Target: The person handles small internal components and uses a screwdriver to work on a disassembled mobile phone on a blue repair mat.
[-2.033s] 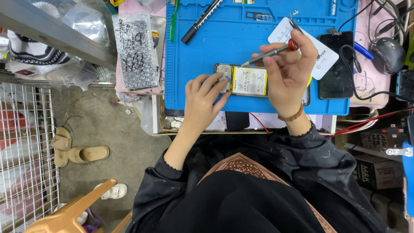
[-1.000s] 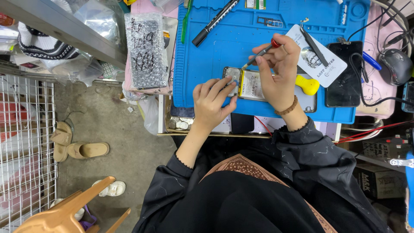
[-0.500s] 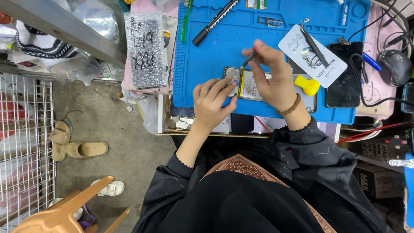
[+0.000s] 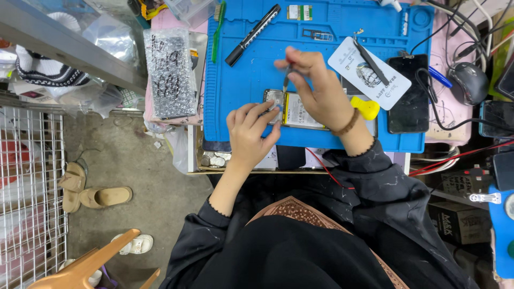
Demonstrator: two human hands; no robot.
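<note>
Opened phone (image 4: pixel 300 109) under both hands' fingers (image 4: pixel 267 112)

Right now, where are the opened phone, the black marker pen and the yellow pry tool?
Opened phone (image 4: pixel 300 111): head view, on its exposed battery.
Black marker pen (image 4: pixel 251 36): head view, mid-barrel.
Yellow pry tool (image 4: pixel 367 108): head view, on its rounded yellow body beside the right wrist.
</note>
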